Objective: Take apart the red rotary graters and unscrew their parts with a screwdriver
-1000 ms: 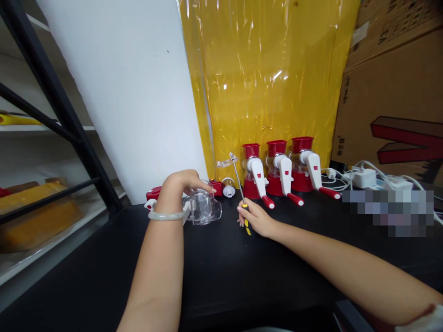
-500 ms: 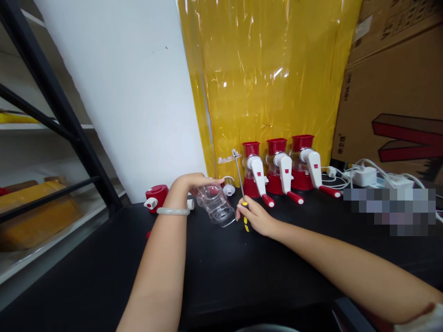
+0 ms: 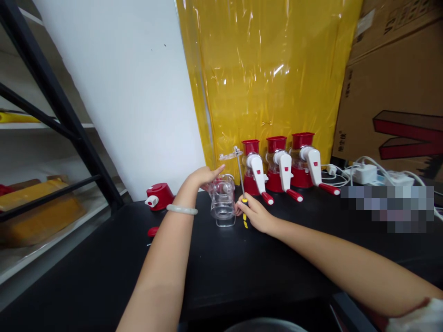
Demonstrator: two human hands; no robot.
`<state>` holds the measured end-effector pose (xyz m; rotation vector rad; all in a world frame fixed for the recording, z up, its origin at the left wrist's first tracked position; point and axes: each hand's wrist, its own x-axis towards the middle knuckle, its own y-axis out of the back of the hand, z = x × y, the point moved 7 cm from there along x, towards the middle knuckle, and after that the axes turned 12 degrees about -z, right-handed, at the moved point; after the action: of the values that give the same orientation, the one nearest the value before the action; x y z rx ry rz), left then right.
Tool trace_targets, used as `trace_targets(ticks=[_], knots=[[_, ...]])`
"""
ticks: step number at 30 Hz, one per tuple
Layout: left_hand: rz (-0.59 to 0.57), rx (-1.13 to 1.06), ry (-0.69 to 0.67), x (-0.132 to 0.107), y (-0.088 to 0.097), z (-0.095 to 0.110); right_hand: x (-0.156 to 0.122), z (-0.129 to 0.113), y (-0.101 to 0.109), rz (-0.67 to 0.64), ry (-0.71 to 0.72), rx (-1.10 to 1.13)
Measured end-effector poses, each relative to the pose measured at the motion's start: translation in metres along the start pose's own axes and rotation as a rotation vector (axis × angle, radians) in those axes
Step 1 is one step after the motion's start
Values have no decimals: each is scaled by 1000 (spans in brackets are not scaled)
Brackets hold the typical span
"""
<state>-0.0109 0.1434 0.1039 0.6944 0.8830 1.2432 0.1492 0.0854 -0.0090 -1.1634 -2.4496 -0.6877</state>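
Observation:
A clear plastic grater housing (image 3: 223,205) is at the middle of the black table, its lower rim toward me. My left hand (image 3: 206,177) is at its upper left side, thumb stretched out above and the other fingers mostly hidden behind it. My right hand (image 3: 255,214), just right of the housing, is closed around a screwdriver (image 3: 241,177) with a yellow and black handle, shaft pointing up. At the shaft's tip is a small clear plastic piece (image 3: 229,156). Left of my left hand stands a red grater base (image 3: 161,196) with a white knob.
Three red-and-white rotary graters with crank handles (image 3: 284,166) stand in a row at the back right. White cables and adapters (image 3: 367,174) lie farther right before a cardboard box (image 3: 391,92). A small red part (image 3: 152,231) lies beside my left forearm. Shelves (image 3: 44,124) stand left.
My left hand has moved right with the clear housing, which has turned from tilted to straighter. The metal drum behind it is now largely covered. My right hand and screwdriver have barely moved.

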Motion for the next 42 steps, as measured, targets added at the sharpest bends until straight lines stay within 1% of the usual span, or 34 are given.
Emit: trace_targets(ticks=[3, 5, 7, 8, 10, 12, 14, 15, 17, 19, 23, 26, 28, 31, 33, 35, 36, 38, 40, 42], knots=[[45, 84, -59, -23, 14, 18, 0, 0, 1, 19, -6, 17], [113, 196, -153, -45, 23, 36, 0, 0, 2, 32, -9, 48], [165, 297, -233, -66, 21, 47, 0, 0, 3, 44, -5, 70], [199, 321, -272, -76, 16, 49, 1, -1, 4, 51, -2, 74], [234, 297, -394, -91, -4, 49, 1, -2, 5, 63, 10, 68], [301, 216, -489, -102, -28, 42, 1, -3, 7, 76, 15, 51], [423, 142, -530, -109, -47, 30, 1, -2, 7, 81, 14, 38], [482, 113, -535, -112, -54, 24, 0, -2, 7, 80, 13, 36], [541, 110, -542, -113, -62, 18, 0, -2, 6, 76, 16, 43], [561, 96, -553, -113, -61, 15, 0, -3, 6, 75, 19, 45], [539, 20, -529, -108, -46, 6, 2, -2, 6, 69, 18, 31], [575, 15, -478, -108, -28, -4, 2, -1, 6, 67, 10, 31], [637, -19, -462, -109, -6, -12, 2, 0, 5, 61, 3, 31], [709, -50, -368, -106, 36, -29, 2, 0, 5, 48, -7, 25], [787, -26, -268, -100, 64, -45, 1, -1, 5, 44, -9, 8], [855, 5, -175, -90, 85, -63, 1, -3, 5, 44, -7, -12], [863, 13, -143, -83, 91, -73, 0, -4, 5, 44, -6, -21], [834, -30, -100, -66, 94, -95, 0, -5, 5, 40, -4, -29], [781, -94, -74, -50, 90, -113, 0, -5, 4, 34, -3, -30], [752, -118, -81, -38, 85, -124, 0, -4, 4, 31, -6, -36]])
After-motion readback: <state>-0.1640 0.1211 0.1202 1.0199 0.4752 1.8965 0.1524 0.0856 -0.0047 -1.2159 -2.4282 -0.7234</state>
